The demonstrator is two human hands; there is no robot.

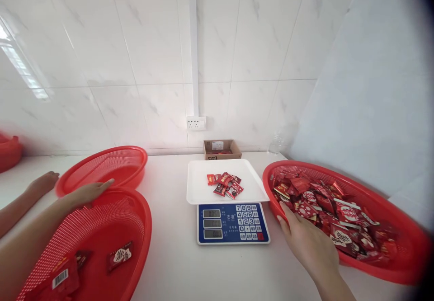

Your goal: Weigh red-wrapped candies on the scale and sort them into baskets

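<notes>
My left hand [88, 193] reaches across the near left red basket [146, 228] and grips its far rim. A few wrapped packets lie inside, among them a dark red packet [119, 256]. My right hand [310, 242] holds the near rim of the right red basket [403, 251], which is heaped with red snack packets [315, 201]. Between the baskets stands a blue digital scale [233, 242]. On its white tray [198, 188] rests a small pile of red packets [225, 184].
Another person's hand [44, 183] is beside a second red basket [144, 158] behind the near left one. An open cardboard box [222, 157] stands behind the scale. A wall socket [195, 123] is above it. Another red container [10, 152] shows at far left.
</notes>
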